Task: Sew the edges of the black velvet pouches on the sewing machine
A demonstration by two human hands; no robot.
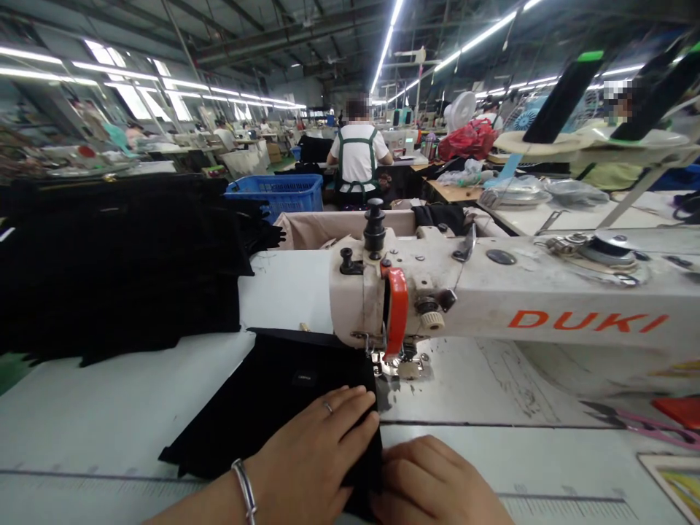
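"What do you have on your feed?"

"I'm looking down at a black cloth piece [257, 408] on the white table [109, 415], left of the sewing machine's foot [407, 368]. Its upper right corner sits right by the foot, though I can't tell whether any of it is underneath."

"And the hands?"

"My left hand [314, 445] lies flat on the cloth, fingers stretched out near its right edge. My right hand [440, 481] is curled against that same edge, lower down. Its fingertips are hidden, so I can't say whether it's gripping."

"How far along are we?"

"I'd call this piece lined up, or nearly. A small label [304, 378] is already on it. Along the right edge I can't make out any stitching, so I'd judge that sewing there is left, but black thread on black cloth could fool me."

"And the pile [114, 270]?"

"Black pieces, heaped on the left. Finished or waiting, I can't tell from here."
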